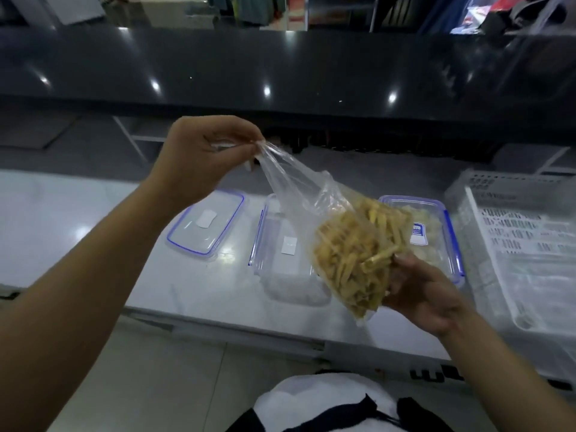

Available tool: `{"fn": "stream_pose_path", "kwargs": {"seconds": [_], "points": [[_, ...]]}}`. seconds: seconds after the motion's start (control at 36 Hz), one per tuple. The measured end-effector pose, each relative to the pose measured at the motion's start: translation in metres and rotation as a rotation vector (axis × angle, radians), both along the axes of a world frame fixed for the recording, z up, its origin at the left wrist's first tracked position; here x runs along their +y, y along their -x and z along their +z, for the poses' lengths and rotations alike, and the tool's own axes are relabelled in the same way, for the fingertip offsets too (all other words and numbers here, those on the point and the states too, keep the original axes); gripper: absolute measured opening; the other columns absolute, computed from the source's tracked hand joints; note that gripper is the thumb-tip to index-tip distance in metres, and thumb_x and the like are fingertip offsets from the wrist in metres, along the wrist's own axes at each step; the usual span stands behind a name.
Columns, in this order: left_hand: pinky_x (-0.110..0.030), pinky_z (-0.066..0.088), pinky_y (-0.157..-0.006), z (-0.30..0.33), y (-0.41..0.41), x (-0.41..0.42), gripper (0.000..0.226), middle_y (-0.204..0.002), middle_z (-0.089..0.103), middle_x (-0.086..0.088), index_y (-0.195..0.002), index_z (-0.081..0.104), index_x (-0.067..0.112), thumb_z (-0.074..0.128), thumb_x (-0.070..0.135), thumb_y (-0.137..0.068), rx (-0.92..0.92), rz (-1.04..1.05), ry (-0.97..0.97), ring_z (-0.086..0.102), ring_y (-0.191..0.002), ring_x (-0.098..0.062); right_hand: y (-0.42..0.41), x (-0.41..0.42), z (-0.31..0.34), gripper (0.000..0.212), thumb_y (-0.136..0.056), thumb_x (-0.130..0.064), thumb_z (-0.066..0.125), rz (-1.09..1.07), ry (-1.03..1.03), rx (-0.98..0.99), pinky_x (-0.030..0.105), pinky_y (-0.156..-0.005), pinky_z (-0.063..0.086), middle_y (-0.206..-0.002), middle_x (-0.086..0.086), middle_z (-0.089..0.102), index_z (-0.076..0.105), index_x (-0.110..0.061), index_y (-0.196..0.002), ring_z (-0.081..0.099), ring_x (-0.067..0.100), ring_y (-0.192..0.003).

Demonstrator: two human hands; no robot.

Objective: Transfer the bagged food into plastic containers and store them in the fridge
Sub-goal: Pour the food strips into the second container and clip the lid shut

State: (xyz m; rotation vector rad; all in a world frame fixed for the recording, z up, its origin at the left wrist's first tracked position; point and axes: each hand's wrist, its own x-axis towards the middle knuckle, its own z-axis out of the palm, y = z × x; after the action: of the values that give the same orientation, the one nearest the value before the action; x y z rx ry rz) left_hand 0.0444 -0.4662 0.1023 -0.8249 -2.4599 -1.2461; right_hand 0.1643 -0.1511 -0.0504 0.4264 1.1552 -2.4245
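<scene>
Hanging above the white counter (78, 219), a clear plastic bag (311, 194) bulges with pale yellow, stick-shaped food pieces (358, 254), its thin film stretched and creased toward the neck. The left hand (199, 154) pinches the bag's twisted top between thumb and fingertips, while the right hand (427, 294) cups the full bottom from below, fingers curled against it. Directly beneath the bag sits an open clear container (280, 263). Its blue-rimmed lid (205, 226) lies to the left; a closed, filled container (436, 232) stands to the right, beside a white slotted basket (514, 244).
</scene>
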Motion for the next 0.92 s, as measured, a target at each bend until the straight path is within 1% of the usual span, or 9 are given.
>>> {"fn": "stream_pose_path", "kwargs": {"seconds": [0.08, 0.17, 0.28, 0.42, 0.56, 0.67, 0.75, 0.83, 0.92], "points": [[-0.017, 0.054, -0.089, -0.011, 0.014, -0.003, 0.023, -0.092, 0.071, 0.001, -0.108, 0.068, 0.013, 0.072, 0.003, -0.088, -0.031, 0.07, -0.009, 0.068, -0.085, 0.002, 0.024, 0.005, 0.001, 0.056, -0.067, -0.023, 0.077, 0.024, -0.066, 0.064, 0.05, -0.071, 0.06, -0.111, 0.013, 0.063, 0.066, -0.026, -0.122, 0.067, 0.028, -0.084], [-0.021, 0.056, -0.09, -0.026, 0.024, -0.004, 0.023, -0.092, 0.072, 0.007, -0.109, 0.067, 0.014, 0.071, 0.006, -0.088, -0.094, 0.109, -0.038, 0.069, -0.085, 0.004, 0.043, 0.013, -0.004, 0.06, -0.062, -0.025, 0.08, 0.019, -0.121, 0.081, 0.039, -0.06, 0.057, -0.106, 0.002, 0.069, 0.065, -0.032, -0.119, 0.072, 0.021, -0.078], [-0.017, 0.054, -0.088, -0.047, 0.032, -0.002, 0.018, -0.087, 0.074, 0.027, -0.102, 0.069, 0.025, 0.072, 0.015, -0.087, -0.15, 0.13, -0.09, 0.071, -0.087, 0.001, 0.058, 0.019, -0.007, 0.054, -0.062, -0.024, 0.081, 0.013, -0.186, 0.061, 0.04, -0.06, 0.057, -0.101, -0.004, 0.072, 0.065, -0.034, -0.113, 0.073, 0.018, -0.075], [-0.022, 0.057, -0.089, -0.068, 0.043, 0.001, 0.022, -0.094, 0.074, 0.005, -0.107, 0.072, 0.012, 0.073, 0.015, -0.085, -0.251, 0.15, -0.151, 0.072, -0.088, -0.005, 0.061, 0.02, -0.005, 0.057, -0.065, -0.024, 0.08, -0.012, -0.231, 0.002, 0.042, -0.062, 0.057, -0.097, -0.001, 0.074, 0.061, -0.03, -0.118, 0.075, 0.021, -0.077], [-0.016, 0.056, -0.08, -0.085, 0.059, 0.003, 0.016, -0.087, 0.078, 0.006, -0.098, 0.074, 0.021, 0.072, 0.008, -0.088, -0.44, 0.119, -0.243, 0.075, -0.086, -0.011, 0.051, 0.015, -0.008, 0.055, -0.067, -0.019, 0.082, -0.07, -0.29, -0.033, 0.04, -0.062, 0.056, -0.093, -0.001, 0.074, 0.06, -0.033, -0.115, 0.072, 0.018, -0.071], [-0.025, 0.059, -0.077, -0.099, 0.076, 0.007, 0.016, -0.086, 0.079, -0.004, -0.09, 0.076, 0.019, 0.071, 0.005, -0.088, -0.653, 0.12, -0.348, 0.076, -0.084, -0.021, 0.037, 0.004, -0.01, 0.061, -0.063, -0.026, 0.082, -0.167, -0.371, -0.039, 0.037, -0.058, 0.055, -0.102, -0.001, 0.075, 0.059, -0.036, -0.119, 0.072, 0.016, -0.076], [-0.032, 0.063, -0.079, -0.108, 0.085, 0.01, 0.012, -0.084, 0.078, -0.008, -0.09, 0.075, 0.013, 0.068, 0.003, -0.09, -0.79, 0.129, -0.374, 0.076, -0.082, -0.024, 0.028, -0.008, -0.01, 0.065, -0.063, -0.022, 0.085, -0.229, -0.404, -0.066, 0.034, -0.053, 0.052, -0.09, -0.003, 0.076, 0.057, -0.037, -0.12, 0.07, 0.012, -0.065], [-0.03, 0.06, -0.081, -0.113, 0.093, 0.012, 0.011, -0.078, 0.077, -0.004, -0.089, 0.074, 0.012, 0.068, 0.003, -0.09, -0.836, 0.135, -0.328, 0.075, -0.076, -0.017, 0.024, -0.019, -0.011, 0.059, -0.072, -0.017, 0.079, -0.288, -0.4, -0.096, 0.031, -0.048, 0.051, -0.071, -0.006, 0.071, 0.053, -0.031, -0.123, 0.061, 0.007, -0.049], [-0.025, 0.056, -0.077, -0.115, 0.097, 0.011, 0.016, -0.072, 0.076, 0.0, -0.084, 0.074, 0.013, 0.069, -0.001, -0.088, -0.824, 0.114, -0.269, 0.072, -0.07, -0.01, 0.022, -0.031, -0.009, 0.062, -0.065, -0.019, 0.08, -0.323, -0.402, -0.127, 0.032, -0.05, 0.05, -0.075, -0.004, 0.072, 0.055, -0.03, -0.12, 0.062, 0.008, -0.051]]}}
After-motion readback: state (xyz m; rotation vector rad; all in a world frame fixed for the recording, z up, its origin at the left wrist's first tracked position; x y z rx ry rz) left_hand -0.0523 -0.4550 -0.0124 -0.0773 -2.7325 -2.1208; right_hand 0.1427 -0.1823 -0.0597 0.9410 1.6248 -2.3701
